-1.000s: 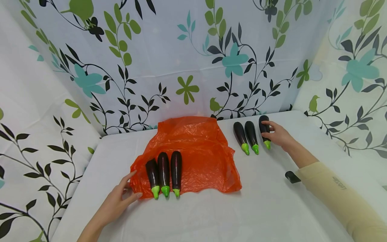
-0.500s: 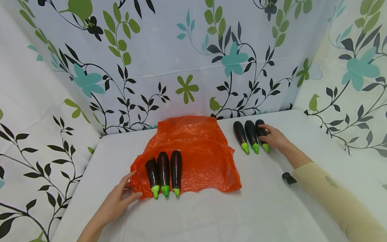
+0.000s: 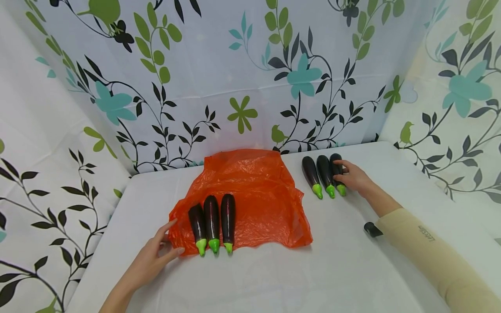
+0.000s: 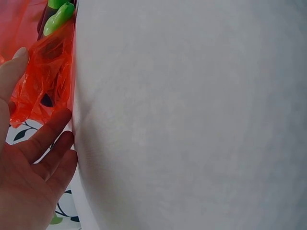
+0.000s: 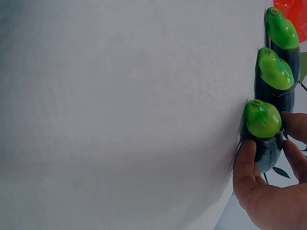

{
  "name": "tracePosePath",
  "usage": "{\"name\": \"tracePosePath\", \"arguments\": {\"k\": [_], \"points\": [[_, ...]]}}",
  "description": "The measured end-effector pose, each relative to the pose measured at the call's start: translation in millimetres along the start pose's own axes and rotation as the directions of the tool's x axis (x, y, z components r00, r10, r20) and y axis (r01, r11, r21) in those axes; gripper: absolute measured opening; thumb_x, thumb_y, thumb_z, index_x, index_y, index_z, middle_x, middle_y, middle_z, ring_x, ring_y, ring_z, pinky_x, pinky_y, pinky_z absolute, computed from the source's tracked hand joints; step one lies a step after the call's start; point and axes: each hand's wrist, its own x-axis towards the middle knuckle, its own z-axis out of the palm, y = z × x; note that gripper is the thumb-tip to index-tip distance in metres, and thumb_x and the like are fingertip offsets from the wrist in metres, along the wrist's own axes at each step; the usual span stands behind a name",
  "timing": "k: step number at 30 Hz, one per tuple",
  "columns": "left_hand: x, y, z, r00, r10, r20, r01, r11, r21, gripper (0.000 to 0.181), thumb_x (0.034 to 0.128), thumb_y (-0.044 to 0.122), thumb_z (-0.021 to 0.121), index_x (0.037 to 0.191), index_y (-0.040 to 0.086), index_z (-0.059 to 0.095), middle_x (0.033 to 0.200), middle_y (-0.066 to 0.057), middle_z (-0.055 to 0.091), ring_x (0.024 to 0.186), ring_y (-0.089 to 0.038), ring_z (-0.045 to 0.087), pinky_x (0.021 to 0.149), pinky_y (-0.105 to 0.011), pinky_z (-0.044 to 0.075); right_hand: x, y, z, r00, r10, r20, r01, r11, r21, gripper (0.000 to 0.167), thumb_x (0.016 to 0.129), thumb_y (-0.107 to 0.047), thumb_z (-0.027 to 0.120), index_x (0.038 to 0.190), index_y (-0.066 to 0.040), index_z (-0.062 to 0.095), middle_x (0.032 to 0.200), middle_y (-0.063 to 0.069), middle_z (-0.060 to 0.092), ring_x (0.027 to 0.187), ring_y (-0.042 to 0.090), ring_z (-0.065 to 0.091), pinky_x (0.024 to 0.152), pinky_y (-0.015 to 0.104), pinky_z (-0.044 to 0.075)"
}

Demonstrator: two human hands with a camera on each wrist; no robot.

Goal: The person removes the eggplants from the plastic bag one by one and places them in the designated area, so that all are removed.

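Right hand: the person's right hand point(image 3: 355, 177) pinches an eggplant, thumb on one side and fingers on the other, the grip narrow.
Held eggplant: the held eggplant point(image 3: 337, 170), dark with a green stem end, lies near the far edge of the white surface point(image 3: 274, 282), toward its far right corner, stem toward the near edge.
Row by the far edge: the middle eggplant point(image 3: 324, 171) is just beside the held one; the outer eggplant point(image 3: 310, 171) comes next, nearer the bag.
Left hand: the left hand point(image 3: 150, 261) grips nothing; thumb and fingers spread wide at the near left corner of the bag.
Bag: the orange-red plastic bag point(image 3: 266, 213) is spread flat and wrinkled, reaching the surface's far edge.
Row on the bag: three eggplants point(image 3: 212, 219) lie side by side toward its left edge, green stems poking past its near edge.
Backdrop: white cloth point(image 3: 203, 65) with printed leaves, flowers and birds.
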Motion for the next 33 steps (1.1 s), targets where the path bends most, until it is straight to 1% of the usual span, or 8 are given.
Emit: {"name": "tracePosePath", "arguments": {"k": [3,8,12,17,21,25,29,33], "points": [[-0.4,-0.6,0.1,1.000,0.005,-0.008,-0.005,1.000,-0.002,0.073,0.0889,0.035,0.072,0.148,0.015,0.034,0.112,-0.009,0.061,0.107,-0.029,0.056,0.090,-0.055,0.049,0.0,-2,-1,1.000,0.004,0.002,-0.004,1.000,-0.008,0.064,0.099,-0.019,0.053,0.154,-0.006,0.022,0.146,0.037,0.028,0.131,0.050,0.034,0.103,0.060,0.036],[-1.2,0.5,-0.3,1.000,0.003,0.000,-0.003,1.000,0.000,0.074,0.0887,0.036,0.072,0.148,0.015,0.034,0.113,-0.010,0.061,0.107,-0.029,0.056,0.090,-0.056,0.049,-3.5,-5,-4,1.000,0.007,-0.023,-0.008,0.999,-0.035,0.065,0.099,-0.023,0.054,0.154,-0.005,0.023,0.148,0.037,0.027,0.133,0.051,0.032,0.103,0.062,0.035],[-0.8,1.1,-0.2,1.000,-0.004,0.005,0.004,1.000,-0.002,0.074,0.0887,0.036,0.072,0.148,0.015,0.034,0.114,-0.010,0.060,0.108,-0.030,0.055,0.090,-0.056,0.049,-7.9,-11,-8,0.999,-0.009,-0.050,0.006,0.999,-0.046,0.066,0.100,-0.027,0.052,0.154,-0.006,0.021,0.148,0.036,0.027,0.133,0.051,0.032,0.102,0.063,0.036],[-0.6,0.1,-0.2,1.000,-0.003,0.005,0.003,1.000,0.000,0.074,0.0887,0.036,0.072,0.148,0.015,0.034,0.113,-0.009,0.060,0.107,-0.029,0.055,0.090,-0.055,0.049,-11.8,-24,-12,0.997,-0.039,-0.062,0.037,0.999,-0.040,0.067,0.100,-0.030,0.051,0.155,-0.008,0.020,0.149,0.034,0.028,0.134,0.049,0.032,0.103,0.063,0.034],[-1.6,-0.7,-0.5,1.000,-0.008,0.007,0.008,1.000,0.002,0.075,0.0884,0.037,0.072,0.149,0.015,0.033,0.113,-0.009,0.060,0.107,-0.029,0.055,0.090,-0.055,0.049,-17.2,-40,-11,0.996,-0.064,-0.056,0.063,0.998,-0.023,0.067,0.100,-0.033,0.053,0.155,-0.011,0.022,0.150,0.030,0.030,0.135,0.046,0.033,0.105,0.063,0.033],[-0.8,-0.5,-0.3,1.000,-0.006,0.006,0.006,1.000,-0.001,0.075,0.0884,0.036,0.072,0.148,0.015,0.033,0.112,-0.009,0.060,0.107,-0.029,0.055,0.090,-0.054,0.049,-29.4,-62,-8,0.992,-0.115,-0.044,0.116,0.993,0.003,0.066,0.100,-0.034,0.054,0.155,-0.014,0.023,0.150,0.027,0.031,0.133,0.044,0.037,0.105,0.061,0.036],[-0.2,0.2,-0.2,1.000,-0.005,0.004,0.005,1.000,0.003,0.074,0.0884,0.036,0.072,0.148,0.015,0.034,0.111,-0.008,0.060,0.106,-0.028,0.055,0.090,-0.054,0.049,-43.5,-86,-4,0.981,-0.187,-0.043,0.189,0.981,0.042,0.064,0.100,-0.034,0.056,0.154,-0.016,0.027,0.149,0.024,0.035,0.129,0.041,0.043,0.103,0.057,0.040],[-0.7,1.6,-0.5,1.000,-0.011,0.011,0.011,1.000,0.006,0.075,0.0884,0.036,0.072,0.148,0.014,0.033,0.111,-0.009,0.059,0.106,-0.028,0.055,0.090,-0.054,0.050,-58.7,-107,4,0.970,-0.240,-0.043,0.242,0.968,0.061,0.064,0.099,-0.037,0.057,0.153,-0.021,0.030,0.148,0.018,0.038,0.128,0.037,0.045,0.101,0.055,0.043]]}}
